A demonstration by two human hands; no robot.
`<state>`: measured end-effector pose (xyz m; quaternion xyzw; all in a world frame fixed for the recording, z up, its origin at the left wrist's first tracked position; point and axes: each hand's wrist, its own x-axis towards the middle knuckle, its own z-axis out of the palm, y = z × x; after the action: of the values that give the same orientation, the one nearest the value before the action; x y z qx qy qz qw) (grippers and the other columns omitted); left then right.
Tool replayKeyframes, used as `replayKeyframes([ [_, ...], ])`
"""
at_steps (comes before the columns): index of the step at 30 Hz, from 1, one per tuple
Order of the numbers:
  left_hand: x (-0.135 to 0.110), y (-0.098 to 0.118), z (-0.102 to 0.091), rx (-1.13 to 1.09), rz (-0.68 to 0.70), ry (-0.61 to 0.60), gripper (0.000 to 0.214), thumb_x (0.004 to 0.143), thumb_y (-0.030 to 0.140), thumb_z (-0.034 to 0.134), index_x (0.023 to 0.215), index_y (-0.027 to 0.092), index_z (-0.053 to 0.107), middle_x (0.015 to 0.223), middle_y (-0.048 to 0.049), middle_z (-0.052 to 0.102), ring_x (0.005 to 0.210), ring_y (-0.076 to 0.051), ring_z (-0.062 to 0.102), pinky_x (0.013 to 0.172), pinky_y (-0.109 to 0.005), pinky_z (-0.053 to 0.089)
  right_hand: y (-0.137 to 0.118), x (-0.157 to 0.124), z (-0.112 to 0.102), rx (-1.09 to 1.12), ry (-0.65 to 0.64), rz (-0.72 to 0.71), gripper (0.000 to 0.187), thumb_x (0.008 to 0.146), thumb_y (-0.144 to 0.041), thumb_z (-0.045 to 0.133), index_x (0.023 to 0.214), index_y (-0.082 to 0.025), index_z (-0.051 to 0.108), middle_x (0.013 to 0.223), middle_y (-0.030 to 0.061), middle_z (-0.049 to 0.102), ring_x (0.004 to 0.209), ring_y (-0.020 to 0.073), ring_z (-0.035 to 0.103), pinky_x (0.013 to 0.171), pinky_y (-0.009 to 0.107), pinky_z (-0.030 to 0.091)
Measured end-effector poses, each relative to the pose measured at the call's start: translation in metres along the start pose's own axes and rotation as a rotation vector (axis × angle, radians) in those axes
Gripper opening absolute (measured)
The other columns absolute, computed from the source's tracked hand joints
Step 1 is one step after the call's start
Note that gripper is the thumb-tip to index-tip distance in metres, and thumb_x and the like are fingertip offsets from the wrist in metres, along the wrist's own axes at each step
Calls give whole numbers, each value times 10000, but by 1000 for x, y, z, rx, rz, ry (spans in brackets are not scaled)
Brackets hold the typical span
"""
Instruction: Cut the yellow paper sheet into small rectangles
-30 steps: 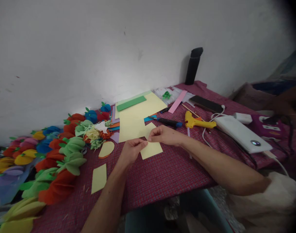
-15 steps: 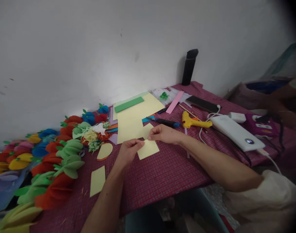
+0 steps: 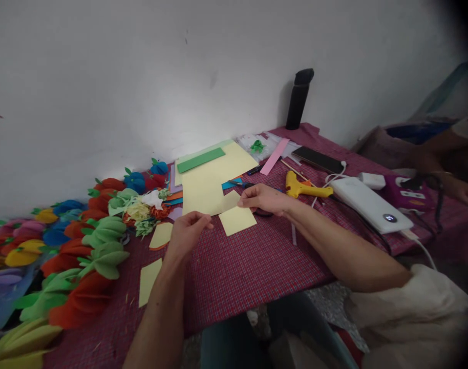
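Observation:
My right hand (image 3: pixel 262 199) pinches the top edge of a small pale yellow paper piece (image 3: pixel 237 219), which lies low over the red checked tablecloth (image 3: pixel 257 266). My left hand (image 3: pixel 188 231) hovers just left of that piece, apart from it. Its fingers are curled together and nothing shows in them. A large yellow sheet (image 3: pixel 209 182) with a green strip (image 3: pixel 200 160) on it lies just behind both hands. Two yellow offcuts (image 3: pixel 161 236) (image 3: pixel 148 281) lie to the left of my left forearm.
Paper flowers (image 3: pixel 84 246) in red, green, blue and yellow crowd the table's left side. To the right lie a yellow glue gun (image 3: pixel 303 187), a white power bank (image 3: pixel 368 202) with cables, a phone (image 3: pixel 318 160) and a pink strip (image 3: pixel 274 156). A black bottle (image 3: pixel 299 100) stands by the wall. Another person's hand (image 3: pixel 464 192) rests far right.
My left hand has let go of the yellow piece and drawn back to the left. My right hand has carried the piece slightly right and away from me.

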<state>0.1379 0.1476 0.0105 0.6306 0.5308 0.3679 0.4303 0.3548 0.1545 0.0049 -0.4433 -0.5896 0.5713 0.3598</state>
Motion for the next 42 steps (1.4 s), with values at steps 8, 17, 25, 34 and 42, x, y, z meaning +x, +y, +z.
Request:
replayKeyframes([
  [8, -6, -5, 26, -79, -24, -291, 255, 691, 392, 570, 708, 152, 654, 627, 3, 609, 547, -111, 483, 511, -205, 334, 6, -1, 12, -77, -100, -48, 158, 671, -292, 596, 604, -150, 582, 494, -44, 480, 460, 55, 396, 477, 202, 320],
  [17, -7, 3, 12, -101, -110, -239, 281, 630, 398, 616, 619, 119, 646, 544, 7, 570, 502, -98, 450, 493, -206, 319, -3, -1, -1, -6, 28, -7, 250, 681, -389, 590, 671, -139, 597, 647, 15, 589, 564, 74, 486, 548, 204, 381],
  [25, -7, -7, 22, -98, -72, -300, 284, 670, 406, 577, 721, 135, 648, 581, 15, 571, 499, -93, 447, 477, -201, 318, 7, -2, 30, -117, -79, -45, 190, 683, -320, 578, 634, -135, 574, 506, -54, 428, 473, 54, 339, 477, 206, 264],
  [34, -4, -3, 14, -9, -4, -270, 265, 674, 381, 574, 623, 127, 627, 547, 15, 569, 510, -102, 460, 514, -212, 335, 4, -1, 12, -54, -78, -12, 148, 648, -267, 590, 585, -135, 567, 488, -41, 471, 461, 62, 390, 485, 210, 312],
  [42, -2, -3, 14, -83, 23, -92, 299, 725, 415, 524, 790, 148, 641, 765, -36, 654, 699, -147, 551, 639, -232, 390, 3, -2, 10, -19, -48, -17, 155, 653, -268, 592, 577, -137, 559, 476, -51, 467, 440, 51, 379, 463, 198, 304],
])
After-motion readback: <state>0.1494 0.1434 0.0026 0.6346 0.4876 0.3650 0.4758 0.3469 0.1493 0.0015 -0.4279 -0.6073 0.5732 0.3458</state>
